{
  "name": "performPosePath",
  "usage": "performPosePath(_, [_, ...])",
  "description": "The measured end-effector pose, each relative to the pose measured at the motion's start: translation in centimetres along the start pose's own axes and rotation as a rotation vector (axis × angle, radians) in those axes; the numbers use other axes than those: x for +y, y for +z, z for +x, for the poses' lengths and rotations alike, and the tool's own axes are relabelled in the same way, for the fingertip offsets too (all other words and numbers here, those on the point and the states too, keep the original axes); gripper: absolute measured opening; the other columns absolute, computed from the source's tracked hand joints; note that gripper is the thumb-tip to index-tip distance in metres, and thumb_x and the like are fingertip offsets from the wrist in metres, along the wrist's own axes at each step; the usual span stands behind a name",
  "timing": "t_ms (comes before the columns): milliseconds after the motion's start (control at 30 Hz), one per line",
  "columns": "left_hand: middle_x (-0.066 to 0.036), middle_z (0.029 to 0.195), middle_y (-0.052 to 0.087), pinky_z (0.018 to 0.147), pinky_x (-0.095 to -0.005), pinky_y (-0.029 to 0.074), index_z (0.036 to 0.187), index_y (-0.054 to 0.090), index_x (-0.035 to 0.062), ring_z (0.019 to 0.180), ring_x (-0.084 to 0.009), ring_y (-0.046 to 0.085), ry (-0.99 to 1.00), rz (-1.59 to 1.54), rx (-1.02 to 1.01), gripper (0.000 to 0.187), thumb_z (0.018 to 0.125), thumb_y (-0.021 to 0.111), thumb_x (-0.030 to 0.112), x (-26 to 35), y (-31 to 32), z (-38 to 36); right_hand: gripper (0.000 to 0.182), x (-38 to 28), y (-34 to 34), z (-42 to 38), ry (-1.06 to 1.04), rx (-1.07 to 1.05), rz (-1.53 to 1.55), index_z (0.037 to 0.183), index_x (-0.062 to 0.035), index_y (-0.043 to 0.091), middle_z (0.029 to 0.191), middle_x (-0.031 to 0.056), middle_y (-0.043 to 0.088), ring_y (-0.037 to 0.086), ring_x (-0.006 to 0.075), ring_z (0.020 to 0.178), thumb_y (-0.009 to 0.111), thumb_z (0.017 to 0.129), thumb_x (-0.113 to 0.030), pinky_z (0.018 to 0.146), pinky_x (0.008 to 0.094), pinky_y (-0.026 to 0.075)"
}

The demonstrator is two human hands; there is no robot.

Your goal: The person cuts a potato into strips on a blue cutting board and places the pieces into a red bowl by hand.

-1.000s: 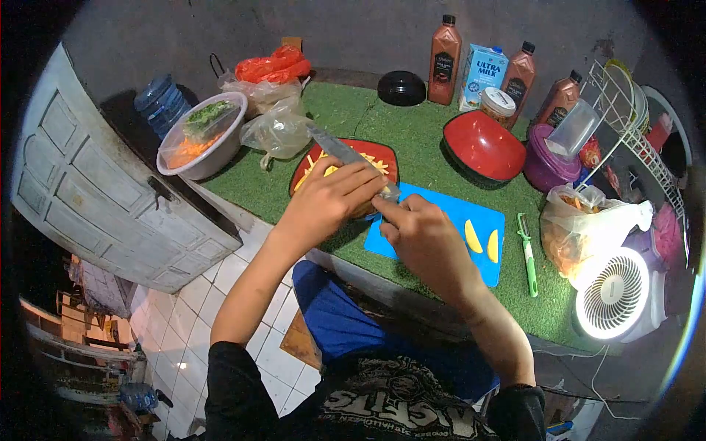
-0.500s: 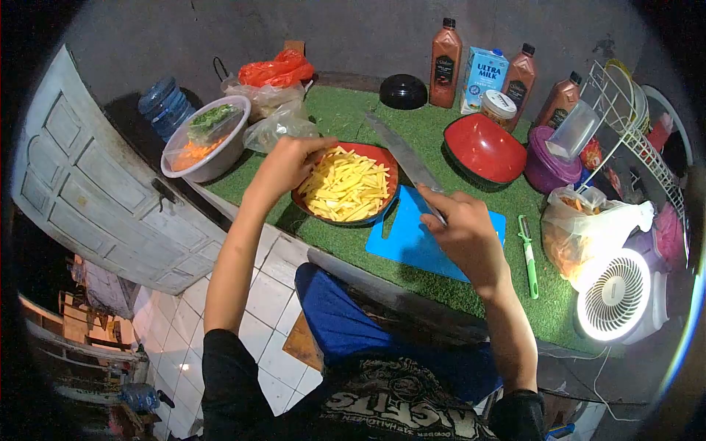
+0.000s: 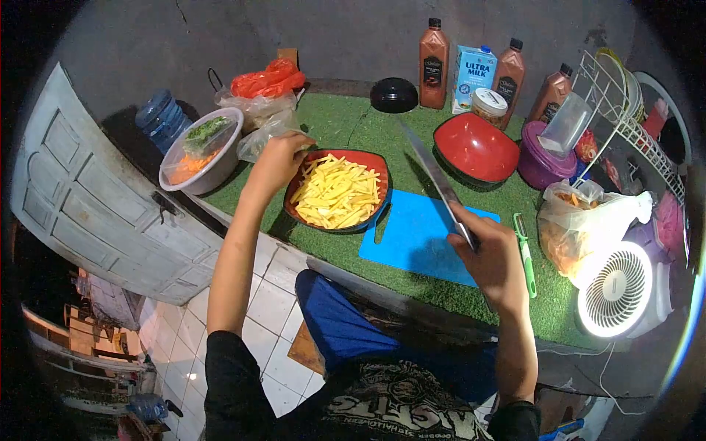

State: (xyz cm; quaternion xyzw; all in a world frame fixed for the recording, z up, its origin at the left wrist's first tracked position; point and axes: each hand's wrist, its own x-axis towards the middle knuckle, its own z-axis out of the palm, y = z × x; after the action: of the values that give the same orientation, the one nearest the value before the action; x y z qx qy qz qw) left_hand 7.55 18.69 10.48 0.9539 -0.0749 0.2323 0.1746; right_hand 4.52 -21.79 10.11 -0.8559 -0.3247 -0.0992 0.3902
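My right hand (image 3: 491,253) is closed around the handle of a large kitchen knife (image 3: 432,170). The blade points up and to the left, over the blue cutting board (image 3: 412,231) and the green mat. At the upper left rim of a red and black bowl (image 3: 384,167) is my left hand (image 3: 279,165), its fingers bent and close together. Whether it touches the rim or pinches anything is hidden. Pale yellow cut potato sticks (image 3: 338,192) fill the bowl, which stands against the board's left side.
A second red bowl (image 3: 476,147) sits beyond the board. To the right lie a green peeler (image 3: 525,253), a bag of peelings (image 3: 573,231) and a white fan (image 3: 616,290). Sauce bottles (image 3: 434,66) and a milk carton (image 3: 473,77) stand behind. A vegetable basin (image 3: 228,151) is at left.
My right hand has carried the knife to the right and nearer to me, away from the potato bowl. My left hand has drawn back left from over the bowl's far edge.
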Motion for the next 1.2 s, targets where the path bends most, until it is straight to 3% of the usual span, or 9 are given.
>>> performPosePath(133, [-0.020,0.108,0.070,0.087,-0.0439,0.053,0.108,0.072,-0.0001,0.099,-0.0401,0.067,0.010,0.067,-0.021,0.026,0.082,0.069,-0.001,0.2,0.3,0.0,0.061,-0.1,-2.2,-2.6,0.397,-0.015,0.168,0.144,-0.0137,0.054,0.083,0.0185,0.068,0.065,0.0292,0.072,0.075,0.087,-0.010,0.073,0.0376,0.052])
performPosePath(267, [-0.019,0.106,0.071,0.086,-0.0422,0.054,0.108,0.071,-0.0005,0.097,-0.0379,0.068,0.061,0.110,0.048,0.024,0.084,0.069,0.002,3.9,0.9,-0.5,0.062,-0.2,-4.6,-6.4,0.566,0.094,0.257,0.149,-0.0144,0.048,0.084,0.0176,0.071,0.070,0.0289,0.070,0.064,0.089,-0.005,0.071,0.0397,0.051])
performPosePath(367, [-0.018,0.104,0.071,0.083,-0.0406,0.055,0.110,0.071,0.0008,0.094,-0.0342,0.070,0.118,-0.164,0.105,0.022,0.088,0.068,0.004,12.4,1.8,-2.1,0.065,0.1,-5.6,-9.1,0.570,0.073,0.101,0.151,-0.0112,0.045,0.085,0.0255,0.068,0.070,0.0381,0.072,0.058,0.088,-0.001,0.069,0.0409,0.053])
performPosePath(433, [-0.017,0.103,0.070,0.083,-0.0400,0.056,0.111,0.070,0.0020,0.093,-0.0336,0.070,0.085,-0.394,-0.069,0.021,0.091,0.069,0.009,17.8,4.4,-3.8,0.067,0.2,-5.4,-10.5,0.562,0.043,0.051,0.152,-0.0079,0.042,0.086,0.0299,0.063,0.066,0.0461,0.072,0.058,0.087,0.000,0.067,0.0402,0.054])
performPosePath(533, [-0.018,0.113,0.068,0.090,-0.0424,0.053,0.118,0.067,0.0026,0.103,-0.0357,0.066,0.211,-0.399,-0.143,0.034,0.088,0.074,0.016,21.3,10.2,-4.8,0.069,-0.1,-4.7,-11.3,0.423,0.058,-0.015,0.152,-0.0088,0.041,0.085,0.0294,0.063,0.067,0.0454,0.071,0.059,0.087,0.001,0.066,0.0399,0.054])
performPosePath(700, [-0.017,0.121,0.063,0.099,-0.0450,0.046,0.120,0.065,-0.0011,0.118,-0.0349,0.058,0.167,-0.255,-0.122,0.049,0.082,0.081,0.025,23.5,15.1,-5.0,0.076,0.9,-3.6,-11.4,0.353,-0.094,-0.097,0.159,-0.0133,0.028,0.079,0.0217,0.062,0.063,0.0439,0.069,0.061,0.091,-0.005,0.068,0.0547,0.049])
performPosePath(1033, [-0.014,0.127,0.062,0.105,-0.0428,0.044,0.124,0.068,0.0041,0.124,-0.0333,0.055,0.287,-0.390,-0.281,0.053,0.080,0.083,0.029,20.6,16.4,-2.7,0.074,0.9,-2.4,-10.5,0.396,-0.060,-0.088,0.157,-0.0063,0.027,0.080,0.0222,0.061,0.063,0.0433,0.070,0.061,0.091,-0.007,0.068,0.0537,0.050])
performPosePath(1100, [-0.015,0.134,0.060,0.108,-0.0426,0.043,0.125,0.069,0.0059,0.128,-0.0340,0.055,0.095,-0.512,-0.322,0.050,0.081,0.082,0.027,20.3,16.9,-2.8,0.077,0.3,-1.9,-10.3,0.360,-0.116,-0.087,0.157,-0.0020,0.024,0.080,0.0224,0.060,0.064,0.0430,0.068,0.061,0.089,-0.007,0.066,0.0539,0.051])
performPosePath(1200, [-0.015,0.139,0.058,0.109,-0.0432,0.044,0.124,0.070,0.0050,0.130,-0.0351,0.054,0.126,-0.402,-0.218,0.050,0.081,0.082,0.025,20.8,16.4,-2.9,0.080,0.0,-1.4,-10.5,0.353,-0.178,-0.155,0.157,0.0002,0.022,0.080,0.0225,0.060,0.063,0.0429,0.067,0.061,0.088,-0.007,0.065,0.0535,0.053])
